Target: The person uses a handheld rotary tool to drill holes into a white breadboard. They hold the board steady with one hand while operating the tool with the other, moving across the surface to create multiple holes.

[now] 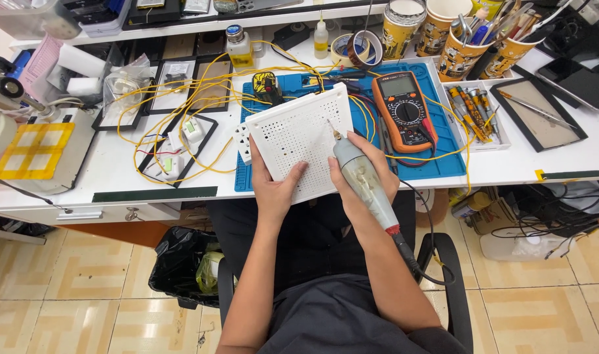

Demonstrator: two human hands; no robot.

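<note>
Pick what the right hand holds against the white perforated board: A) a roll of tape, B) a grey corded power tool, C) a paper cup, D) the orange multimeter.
B: the right hand grips a grey corded tool whose tip meets the white board; the multimeter lies untouched on the blue mat.

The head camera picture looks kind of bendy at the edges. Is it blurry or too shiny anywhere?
In the head view, the white table edge curves like a bow, a wide-lens bend. Light is bright and even, with soft shadows. The right hand, its grey electric screwdriver, the left hand and the white perforated panel look sharp; no strong glare.
</note>
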